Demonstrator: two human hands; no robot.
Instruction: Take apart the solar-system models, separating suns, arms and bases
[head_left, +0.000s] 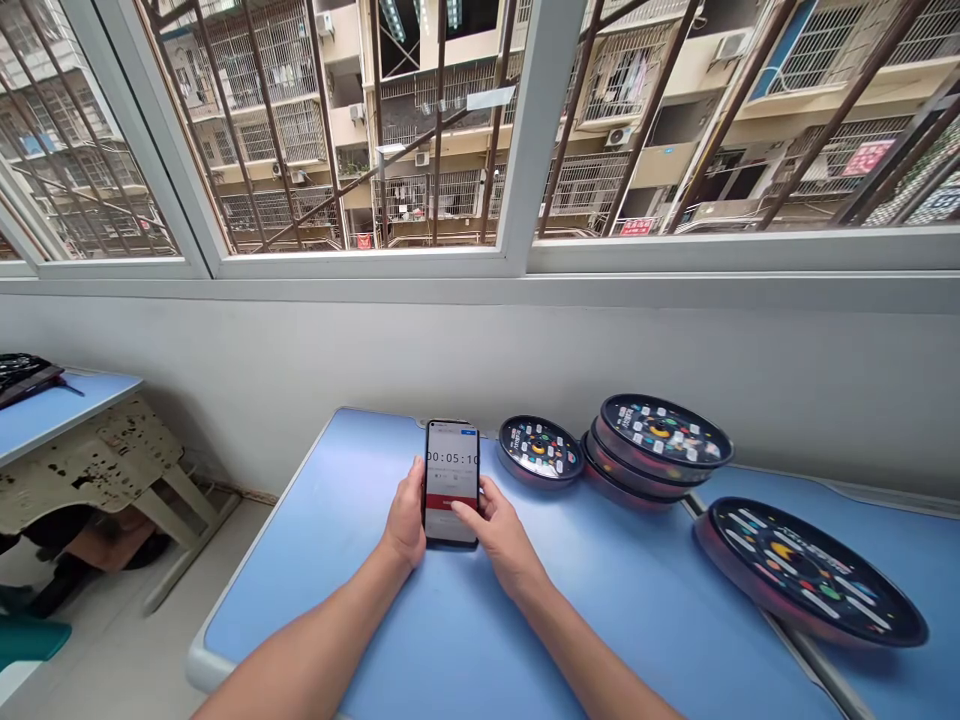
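A black smartphone (451,475) stands tilted toward me above the blue table, its screen showing a timer at about 00:05:10 over a red button. My left hand (407,515) is closed around the phone's left edge. Along the right edge, my right hand (499,530) grips it too, the thumb lying over the screen just below the red button. Beyond the phone, to the right, sits a round dark tin (541,450) with a colourful printed lid, touching neither hand.
Further right are a stack of similar round tins (664,440) and another large tin (810,570). They rest on the blue tabletop (300,560), near a seam between tables. Behind is a white wall (262,350) under barred windows. Another table (75,410) stands left.
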